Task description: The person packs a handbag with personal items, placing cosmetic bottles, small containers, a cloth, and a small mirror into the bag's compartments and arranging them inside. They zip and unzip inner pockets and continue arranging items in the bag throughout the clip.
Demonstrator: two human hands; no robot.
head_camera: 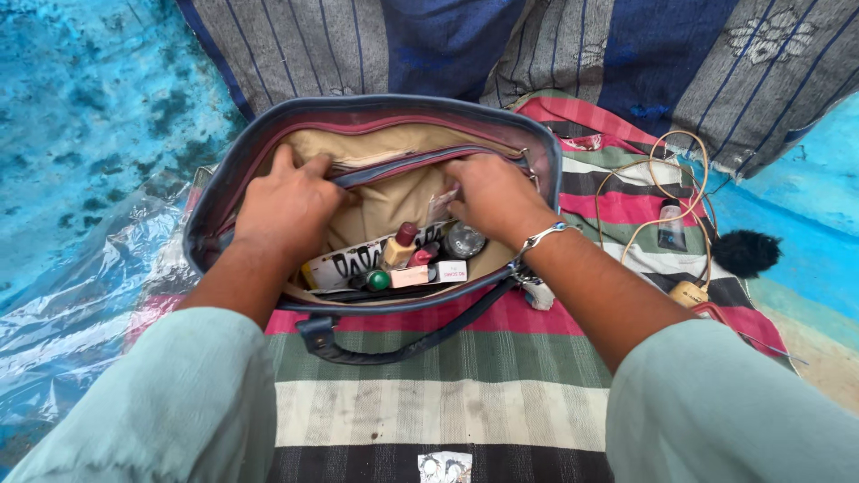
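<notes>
A striped mat (429, 394) is lying on the floor, with a clear plastic sheet (80, 304) spreading over the blue floor on the left and a grey patterned cloth (680, 63) lying at the top. An open bag (224, 170) is resting on the mat in the middle of the view, its dark strap (394, 344) trailing toward the person. The left hand (284, 207) is gripping the bag's inner divider (420, 161), fingers clamped over its edge and holding the compartment open. The right hand (492, 199) is reaching into that compartment, fingers closed on a small clear packet (441, 204); what the packet contains cannot be told. Below the hands, at the bottom of the bag, a printed flat box (344, 266), a lipstick (400, 246), a round silvery lid (464, 240), a small white box (452, 271) and a green cap (378, 280) are lying close together. To the right of the bag, a coiled cord (667, 179) and a black fluffy ball (745, 252) are lying on the mat. To do this step well, judging from the layout, the left hand should be keeping the divider pulled back firmly while the right hand is lifting the packet straight up, avoiding the crowded items beneath.
</notes>
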